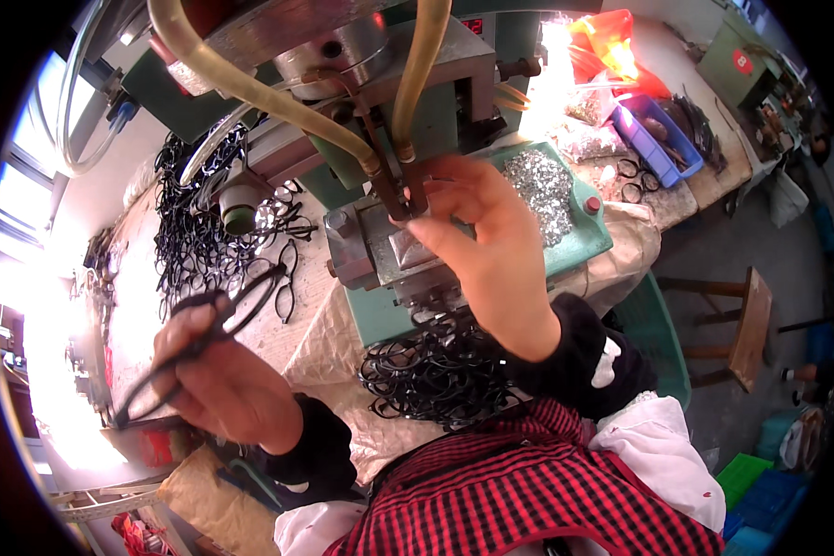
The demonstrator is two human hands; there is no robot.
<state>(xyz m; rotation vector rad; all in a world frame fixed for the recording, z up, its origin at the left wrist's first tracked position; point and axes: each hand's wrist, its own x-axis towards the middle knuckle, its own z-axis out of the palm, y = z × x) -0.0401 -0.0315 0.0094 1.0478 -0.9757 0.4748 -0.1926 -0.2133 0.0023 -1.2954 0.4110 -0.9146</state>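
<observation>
In my raised left hand (236, 394), at the left, a black eyeglass frame (215, 335) is gripped between thumb and fingers, slightly blurred. My right hand (502, 250) reaches up to the dark metal tips (413, 190) of a bench machine. Its thumb and fingers are bent together at the tips; whatever they pinch is too small to make out. Below the tips sits a metal block (408, 248). A heap of black eyeglass frames (435, 380) lies between me and the machine.
Thick yellowish hoses (250, 88) run down to the tips. More black frames (195, 218) hang and lie at left. A green tray (579, 248) holding small shiny metal pieces stands right, beyond it a blue basket (663, 148) and a red bag (612, 46). A wooden stool (749, 324) stands on the floor.
</observation>
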